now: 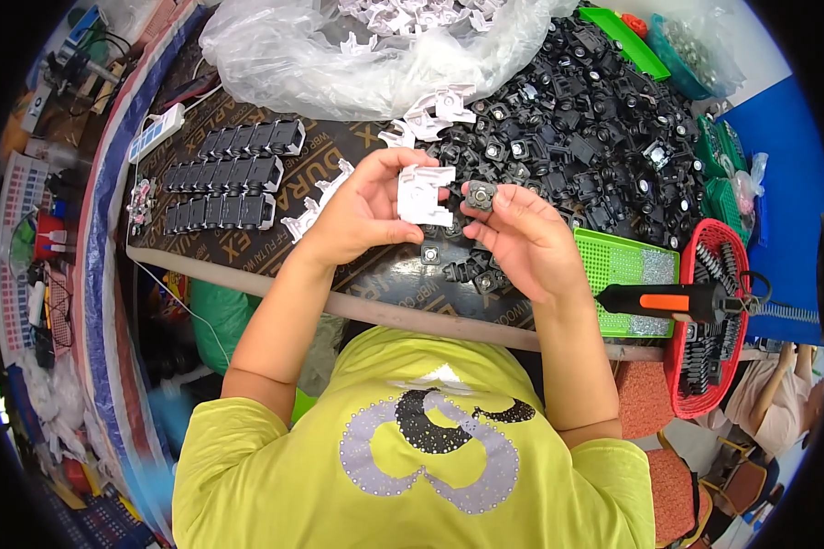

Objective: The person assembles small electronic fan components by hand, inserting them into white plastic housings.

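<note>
My left hand (382, 203) is closed on a white plastic bracket (425, 195), gripping it by its left side above the table. Just right of it, my right hand (527, 231) pinches a small dark square part (480, 196) with a round metal centre between thumb and fingers. The two pieces are close together but apart. Below them on the table lie a few similar black parts (471, 268). More white brackets (439, 110) rest beyond my hands, and others (316, 203) lie to the left of my left hand.
A large heap of black parts (577, 137) covers the back right. Rows of assembled black pieces (224, 174) stand at left. A clear bag (275, 55) of white parts lies behind. At right are a green basket (609, 261), a red basket (674, 366) and a hanging black-and-orange screwdriver (664, 301).
</note>
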The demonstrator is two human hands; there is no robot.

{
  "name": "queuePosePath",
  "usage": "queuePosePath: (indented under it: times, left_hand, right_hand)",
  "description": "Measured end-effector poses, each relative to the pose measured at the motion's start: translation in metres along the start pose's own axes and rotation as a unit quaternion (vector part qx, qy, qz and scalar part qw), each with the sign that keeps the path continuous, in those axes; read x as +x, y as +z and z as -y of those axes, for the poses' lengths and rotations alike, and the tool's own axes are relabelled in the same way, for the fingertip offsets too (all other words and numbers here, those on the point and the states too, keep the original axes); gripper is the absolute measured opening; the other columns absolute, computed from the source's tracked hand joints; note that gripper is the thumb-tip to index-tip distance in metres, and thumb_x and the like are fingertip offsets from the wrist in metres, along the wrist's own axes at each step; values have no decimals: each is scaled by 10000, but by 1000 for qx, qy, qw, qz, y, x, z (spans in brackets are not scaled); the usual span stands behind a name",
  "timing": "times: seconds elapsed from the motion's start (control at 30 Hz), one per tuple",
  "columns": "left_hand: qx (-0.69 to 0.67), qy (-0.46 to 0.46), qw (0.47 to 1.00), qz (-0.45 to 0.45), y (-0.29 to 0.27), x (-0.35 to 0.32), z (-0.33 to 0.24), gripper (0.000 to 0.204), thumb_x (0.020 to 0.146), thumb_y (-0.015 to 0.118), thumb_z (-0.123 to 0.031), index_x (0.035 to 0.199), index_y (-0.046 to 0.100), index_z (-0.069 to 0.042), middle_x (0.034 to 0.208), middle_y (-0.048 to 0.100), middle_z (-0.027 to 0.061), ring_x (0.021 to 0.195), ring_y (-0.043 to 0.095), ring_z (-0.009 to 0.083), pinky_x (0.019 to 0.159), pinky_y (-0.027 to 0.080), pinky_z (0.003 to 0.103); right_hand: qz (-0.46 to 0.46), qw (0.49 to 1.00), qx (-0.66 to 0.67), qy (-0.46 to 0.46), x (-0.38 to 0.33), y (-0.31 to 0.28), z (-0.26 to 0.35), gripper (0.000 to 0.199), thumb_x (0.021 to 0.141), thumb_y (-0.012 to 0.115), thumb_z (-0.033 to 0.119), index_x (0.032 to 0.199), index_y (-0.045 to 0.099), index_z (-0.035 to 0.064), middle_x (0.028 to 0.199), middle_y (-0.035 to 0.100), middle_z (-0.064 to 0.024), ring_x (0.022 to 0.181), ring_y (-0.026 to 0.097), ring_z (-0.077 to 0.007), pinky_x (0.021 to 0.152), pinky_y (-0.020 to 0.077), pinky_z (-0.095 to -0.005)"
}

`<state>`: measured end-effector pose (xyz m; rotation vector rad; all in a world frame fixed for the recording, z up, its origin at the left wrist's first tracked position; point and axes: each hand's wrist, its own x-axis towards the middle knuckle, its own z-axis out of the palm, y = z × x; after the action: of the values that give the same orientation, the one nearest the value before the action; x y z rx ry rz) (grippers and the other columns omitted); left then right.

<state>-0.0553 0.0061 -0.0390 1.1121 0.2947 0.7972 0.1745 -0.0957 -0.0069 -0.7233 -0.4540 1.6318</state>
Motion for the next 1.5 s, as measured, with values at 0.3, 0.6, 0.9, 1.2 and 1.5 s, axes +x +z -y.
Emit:
queuePosePath:
  times: [0.3,0.6,0.9,1.2,1.5]
  left_hand:
    - [-119,-228,966,-34,18,-11,2,599,1103,407,-627,1240,644,-94,893,710,71,593,573,131,514,433,263]
    - [-215,-358,905,-85,35,-3,19,541,1107,394,-597,1139,648,-120,857,676,107,496,520,149,363,306,232]
    - [-151,-390,903,-101,41,-1,6,525,1112,425,-570,1149,670,-107,769,645,80,489,542,153,337,321,238]
    - [-145,-403,898,-104,39,-2,6,503,1117,414,-558,1145,646,-113,791,649,97,506,557,165,349,322,241]
    - [-148,-394,901,-108,46,-4,14,502,1133,370,-524,1134,621,-90,829,663,127,524,576,185,368,340,263]
  right_hand:
    - [58,955,-270,-112,-6,1,-2,127,1017,689,105,1079,728,1,1389,603,-97,1120,619,-132,1010,492,-296]
    - [94,966,-233,66,3,-9,-1,98,1014,683,93,1027,733,10,1288,671,-50,1059,628,-122,968,506,-293]
    - [92,963,-194,161,9,-15,10,212,1033,698,164,1162,707,-3,1216,709,-94,1024,682,-155,883,568,-312]
    - [86,961,-213,154,6,-8,8,164,1027,709,163,1091,719,12,1232,704,-72,934,642,-109,835,545,-263]
    - [64,960,-234,138,8,-11,-14,92,994,731,122,1028,710,39,936,687,-2,824,597,-91,756,496,-253]
